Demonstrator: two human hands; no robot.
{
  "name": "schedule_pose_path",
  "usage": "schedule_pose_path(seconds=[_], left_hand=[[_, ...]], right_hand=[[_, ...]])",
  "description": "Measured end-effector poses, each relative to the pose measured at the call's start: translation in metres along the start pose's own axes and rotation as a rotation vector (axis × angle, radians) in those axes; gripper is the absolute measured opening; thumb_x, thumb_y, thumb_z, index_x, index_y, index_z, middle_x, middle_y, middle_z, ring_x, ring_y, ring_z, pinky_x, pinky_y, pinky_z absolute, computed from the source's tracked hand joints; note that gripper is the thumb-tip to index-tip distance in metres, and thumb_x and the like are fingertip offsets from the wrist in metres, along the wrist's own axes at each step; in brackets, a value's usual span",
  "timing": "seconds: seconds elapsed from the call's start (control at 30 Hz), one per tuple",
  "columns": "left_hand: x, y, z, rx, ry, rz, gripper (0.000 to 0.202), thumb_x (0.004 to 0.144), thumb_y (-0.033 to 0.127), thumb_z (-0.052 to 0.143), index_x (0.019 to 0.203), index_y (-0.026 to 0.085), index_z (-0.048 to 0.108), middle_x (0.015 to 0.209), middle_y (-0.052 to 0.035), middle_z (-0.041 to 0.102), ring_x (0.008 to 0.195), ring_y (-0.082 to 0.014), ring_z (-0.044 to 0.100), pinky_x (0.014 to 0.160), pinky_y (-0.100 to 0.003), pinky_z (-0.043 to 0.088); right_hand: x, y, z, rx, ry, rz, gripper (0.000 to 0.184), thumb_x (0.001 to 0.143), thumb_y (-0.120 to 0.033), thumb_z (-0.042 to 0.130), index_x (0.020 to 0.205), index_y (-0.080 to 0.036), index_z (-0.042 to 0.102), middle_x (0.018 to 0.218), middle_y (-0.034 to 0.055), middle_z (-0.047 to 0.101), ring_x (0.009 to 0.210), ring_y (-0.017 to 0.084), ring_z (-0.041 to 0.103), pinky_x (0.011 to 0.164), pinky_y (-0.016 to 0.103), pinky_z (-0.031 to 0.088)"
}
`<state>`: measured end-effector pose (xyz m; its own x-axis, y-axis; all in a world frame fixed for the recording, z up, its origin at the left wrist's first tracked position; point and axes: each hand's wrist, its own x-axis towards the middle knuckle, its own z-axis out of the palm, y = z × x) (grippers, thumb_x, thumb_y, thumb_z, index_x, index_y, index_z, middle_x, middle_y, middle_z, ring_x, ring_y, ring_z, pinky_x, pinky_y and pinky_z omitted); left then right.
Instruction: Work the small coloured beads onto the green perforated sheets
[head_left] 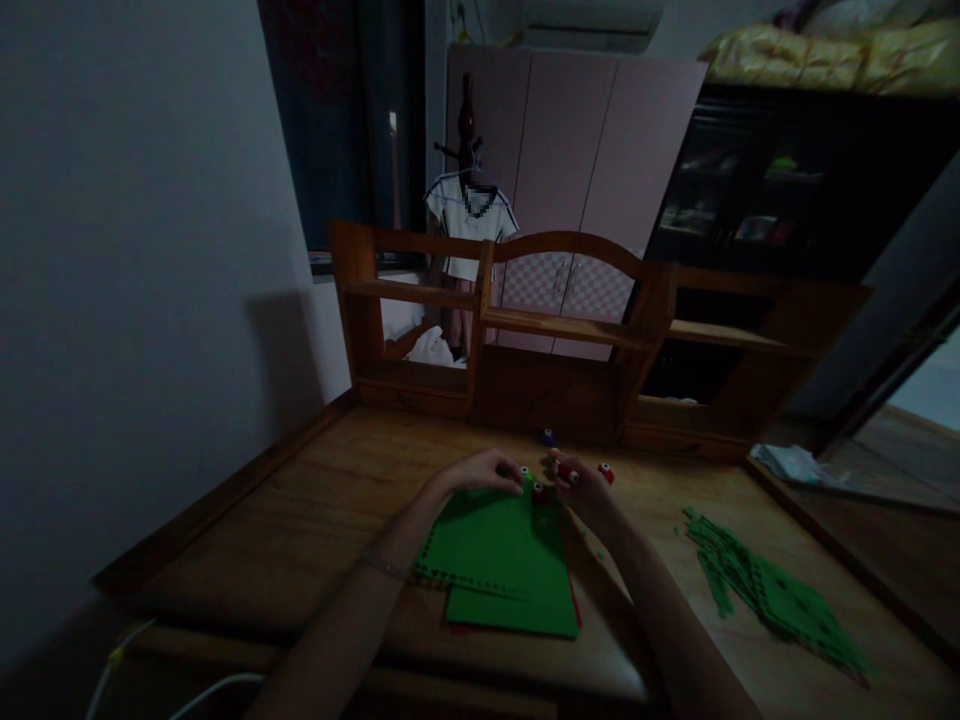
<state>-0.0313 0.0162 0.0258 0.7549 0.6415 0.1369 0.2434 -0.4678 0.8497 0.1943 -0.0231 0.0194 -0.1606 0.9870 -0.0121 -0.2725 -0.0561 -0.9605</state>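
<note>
My left hand (484, 470) is over the far left of a green sheet (502, 540), fingers curved with a gap to the thumb. Close to its fingertips is a small green round piece with a white ringed top (526, 474); whether they touch is hard to tell. My right hand (586, 490) pinches a small dark red piece with pale ends (565, 471). Between the hands, at the sheet's far edge, a dark red round piece with a white ringed top (538, 492) stands. A row of dark dots or holes runs along the sheet's near edge.
A blue round piece (548, 437) and a red one (606, 472) stand farther back on the wooden table (300, 500). Cut green strips and scraps (772, 590) lie at right. A wooden shelf (555, 320) rises along the back; a white wall (150, 250) borders the left.
</note>
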Motion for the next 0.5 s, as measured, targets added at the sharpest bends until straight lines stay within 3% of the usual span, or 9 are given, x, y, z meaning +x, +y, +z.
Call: schedule_pose_path(seconds=[0.17, 0.3, 0.37, 0.5], left_hand=[[-0.003, 0.0027, 0.0054, -0.034, 0.022, -0.003, 0.041, 0.071, 0.032, 0.069, 0.107, 0.013, 0.064, 0.089, -0.0061, 0.066, 0.078, -0.0152, 0.058, 0.072, -0.026, 0.043], [-0.0032, 0.0047, 0.0096, 0.011, 0.06, 0.005, 0.038, 0.071, 0.031, 0.067, 0.106, 0.013, 0.065, 0.09, -0.0067, 0.067, 0.078, -0.0154, 0.058, 0.071, -0.026, 0.043], [-0.0024, 0.0043, 0.0106, 0.042, 0.098, 0.002, 0.038, 0.071, 0.03, 0.068, 0.105, 0.013, 0.066, 0.089, -0.0065, 0.067, 0.077, -0.0153, 0.058, 0.07, -0.026, 0.043], [0.0002, 0.0001, 0.0108, 0.075, 0.175, -0.009, 0.039, 0.07, 0.032, 0.069, 0.103, 0.013, 0.066, 0.084, -0.006, 0.066, 0.074, -0.0148, 0.058, 0.067, -0.025, 0.043]], right_hand=[[0.0029, -0.0003, -0.0039, 0.165, -0.06, -0.01, 0.039, 0.061, -0.021, 0.074, 0.099, -0.018, 0.065, 0.084, 0.0034, 0.065, 0.07, 0.012, 0.059, 0.057, 0.02, 0.045], [-0.0006, -0.0005, 0.0007, 0.103, -0.002, -0.076, 0.028, 0.066, -0.032, 0.074, 0.089, -0.017, 0.067, 0.09, 0.0066, 0.068, 0.086, 0.017, 0.063, 0.077, 0.025, 0.048], [-0.0019, -0.0016, 0.0021, 0.024, 0.054, -0.097, 0.03, 0.07, -0.042, 0.07, 0.085, -0.016, 0.066, 0.089, 0.0078, 0.068, 0.08, 0.017, 0.064, 0.074, 0.027, 0.049], [-0.0042, -0.0053, 0.0035, -0.133, 0.17, -0.115, 0.045, 0.071, -0.059, 0.06, 0.079, -0.015, 0.065, 0.074, 0.0074, 0.067, 0.057, 0.014, 0.059, 0.051, 0.024, 0.044]])
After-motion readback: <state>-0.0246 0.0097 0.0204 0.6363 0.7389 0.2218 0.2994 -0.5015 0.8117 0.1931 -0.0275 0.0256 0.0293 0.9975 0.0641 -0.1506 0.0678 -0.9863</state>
